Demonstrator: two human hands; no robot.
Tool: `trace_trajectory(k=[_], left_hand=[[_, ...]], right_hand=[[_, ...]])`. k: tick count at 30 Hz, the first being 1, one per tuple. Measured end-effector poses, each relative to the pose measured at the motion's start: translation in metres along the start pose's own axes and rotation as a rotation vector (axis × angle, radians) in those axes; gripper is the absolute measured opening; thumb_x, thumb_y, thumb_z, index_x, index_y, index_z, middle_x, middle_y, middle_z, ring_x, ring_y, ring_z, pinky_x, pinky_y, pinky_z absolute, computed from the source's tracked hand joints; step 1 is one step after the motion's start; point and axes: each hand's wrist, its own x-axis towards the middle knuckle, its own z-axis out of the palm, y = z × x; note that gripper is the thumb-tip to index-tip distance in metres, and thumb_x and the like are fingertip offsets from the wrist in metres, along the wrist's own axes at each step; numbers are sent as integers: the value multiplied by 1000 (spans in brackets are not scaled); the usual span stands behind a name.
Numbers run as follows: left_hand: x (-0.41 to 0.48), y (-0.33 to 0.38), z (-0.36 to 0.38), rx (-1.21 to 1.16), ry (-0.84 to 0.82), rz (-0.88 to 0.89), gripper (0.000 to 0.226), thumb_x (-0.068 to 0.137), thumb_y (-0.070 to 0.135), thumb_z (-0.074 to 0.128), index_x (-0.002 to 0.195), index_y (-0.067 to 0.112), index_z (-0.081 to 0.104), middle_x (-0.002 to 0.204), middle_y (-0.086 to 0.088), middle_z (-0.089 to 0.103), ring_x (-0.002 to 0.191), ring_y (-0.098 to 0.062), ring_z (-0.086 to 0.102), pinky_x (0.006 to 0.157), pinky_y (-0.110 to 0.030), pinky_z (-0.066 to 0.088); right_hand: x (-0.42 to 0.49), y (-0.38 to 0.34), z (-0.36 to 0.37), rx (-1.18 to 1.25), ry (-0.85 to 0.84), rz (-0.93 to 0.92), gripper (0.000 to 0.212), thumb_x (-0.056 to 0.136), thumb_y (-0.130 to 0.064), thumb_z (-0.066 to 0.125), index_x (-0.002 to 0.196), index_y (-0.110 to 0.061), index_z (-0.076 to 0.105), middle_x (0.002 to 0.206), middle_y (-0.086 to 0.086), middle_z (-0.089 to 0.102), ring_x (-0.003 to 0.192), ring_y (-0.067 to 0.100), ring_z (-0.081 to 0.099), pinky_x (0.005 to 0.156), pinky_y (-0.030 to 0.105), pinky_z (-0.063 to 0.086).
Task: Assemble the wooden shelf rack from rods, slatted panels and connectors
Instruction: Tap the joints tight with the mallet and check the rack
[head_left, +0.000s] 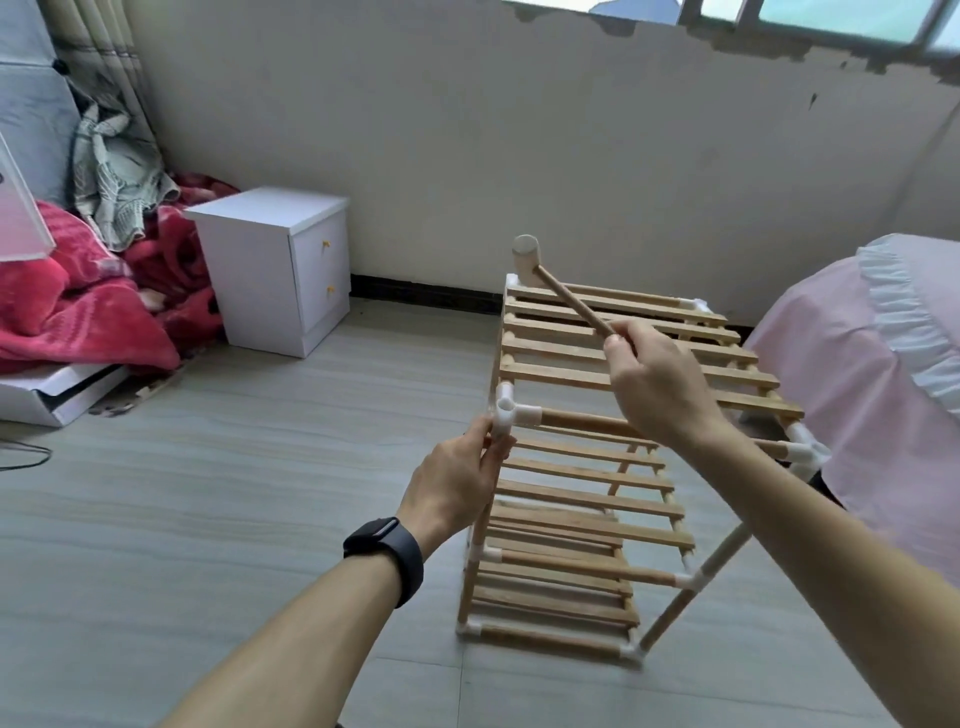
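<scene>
Two grips busy. My left grip (457, 483) pinches the white connector (511, 415) atop the rack (597, 501), near corner, steadying it; my right grip (660, 384) wraps the wooden mallet (527, 260), head over the far corner, likely to seat joints.

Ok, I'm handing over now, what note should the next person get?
Left hand grips the rack at its near-left top connector.
Right hand holds the mallet by its handle, head over the far-left top corner; contact unclear.
Done: rack stands on the floor, slatted tiers, rods and connectors joined.
Left, probably: tap the top corners home; the near-left connector's upward socket is open.
</scene>
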Motion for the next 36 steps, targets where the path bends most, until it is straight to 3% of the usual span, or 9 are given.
trace_trajectory(k=[5, 9, 13, 16, 19, 21, 25, 31, 36], left_hand=[[4, -2, 0, 73, 18, 52, 31, 105, 57, 26, 116, 34, 43, 75, 2, 65, 62, -19, 65, 55, -46, 57], [7, -6, 1, 153, 43, 126, 30, 106, 52, 26, 108, 27, 43, 70, 6, 56, 55, -15, 56, 50, -40, 53], [9, -9, 0, 214, 63, 184, 29, 107, 49, 24, 107, 26, 42, 73, 7, 55, 55, -12, 52, 46, -29, 45], [12, -14, -6, 236, 89, 148, 42, 103, 55, 15, 110, 25, 43, 75, 7, 59, 57, -12, 55, 50, -36, 52], [16, -20, -11, 170, 121, 32, 44, 101, 59, 16, 115, 27, 41, 84, 5, 63, 64, -14, 61, 56, -42, 57], [18, -18, -14, 96, 215, -49, 32, 105, 52, 32, 127, 29, 35, 112, -2, 63, 89, -18, 64, 73, -44, 60], [26, 4, -19, 377, 575, 281, 68, 89, 37, 69, 143, 18, 32, 151, -19, 36, 125, -32, 46, 99, -43, 42], [37, 80, 39, 652, 171, 697, 64, 88, 52, 63, 142, 23, 43, 151, -12, 42, 140, -31, 41, 116, -58, 29], [49, 119, 91, 635, 168, 599, 43, 99, 51, 41, 124, 22, 61, 118, -5, 66, 116, -28, 56, 104, -52, 38]], right_hand=[[97, 5, 34, -231, 91, 91, 35, 108, -30, 35, 119, -11, 63, 103, 11, 67, 76, 22, 49, 67, 33, 34], [146, 7, 63, -171, 244, 127, 36, 108, -26, 33, 118, -6, 61, 109, 19, 68, 86, 27, 52, 73, 32, 35], [167, 12, 82, -379, -11, 284, 31, 103, -23, 42, 121, -6, 62, 103, 17, 61, 89, 32, 53, 73, 35, 40], [167, 4, 75, -264, 84, 207, 36, 105, -29, 41, 117, -6, 65, 107, 19, 66, 89, 32, 55, 75, 36, 42], [135, -4, 53, -94, 159, 120, 37, 106, -31, 38, 115, -12, 69, 98, 11, 70, 85, 29, 60, 74, 35, 46], [96, 1, 33, 33, 161, 71, 33, 107, -30, 42, 110, -13, 70, 79, 2, 66, 68, 20, 60, 60, 33, 46], [-6, 29, -8, 311, 267, 50, 22, 109, -23, 45, 100, -22, 65, 58, -9, 52, 46, 6, 43, 40, 23, 36], [-140, 91, -25, 472, 544, 247, 21, 109, -24, 45, 114, -31, 65, 64, -7, 51, 48, 6, 40, 40, 21, 33], [-224, 170, 9, 287, 716, 569, 17, 108, -26, 43, 113, -39, 52, 82, -9, 62, 63, 8, 59, 51, 17, 44]])
